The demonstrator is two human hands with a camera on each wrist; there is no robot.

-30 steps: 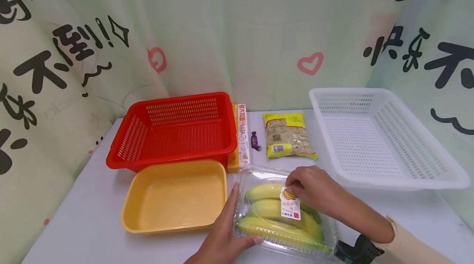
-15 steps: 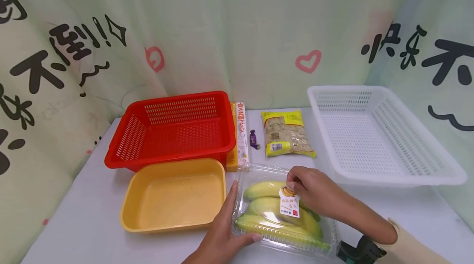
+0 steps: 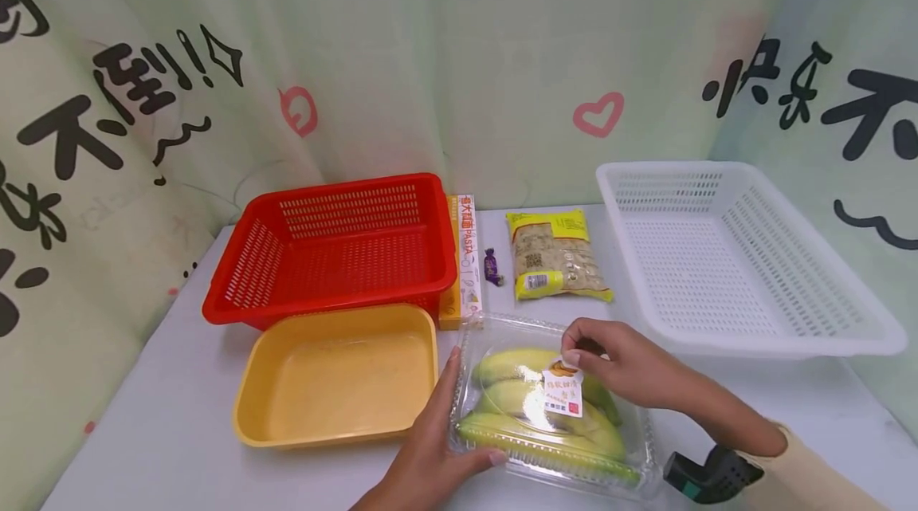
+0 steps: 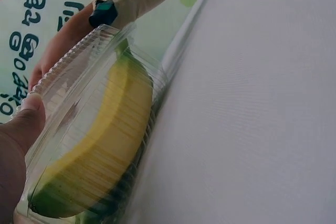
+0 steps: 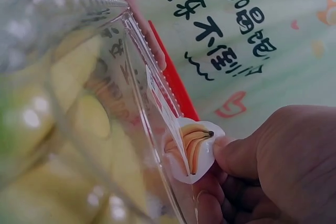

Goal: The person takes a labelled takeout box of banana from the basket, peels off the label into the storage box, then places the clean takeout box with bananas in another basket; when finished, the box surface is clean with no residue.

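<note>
A clear plastic clamshell box of bananas lies on the white table at the front. My left hand grips its left side, thumb on the near edge and fingers along the far part of that side. Above the lid, my right hand pinches the top of a white label between thumb and finger. In the right wrist view, the label's banana-printed end is bent up off the lid. The left wrist view has one banana showing through the box's wall.
A yellow tub stands left of the box, with a red basket behind it. Behind the box are a pasta packet, a purple-wrapped candy and a yellow-and-clear bag. A white basket stands at the right.
My right hand has shifted slightly right, drawing up the label's top end, which now bends away from the lid. My left hand keeps its grip on the box.
</note>
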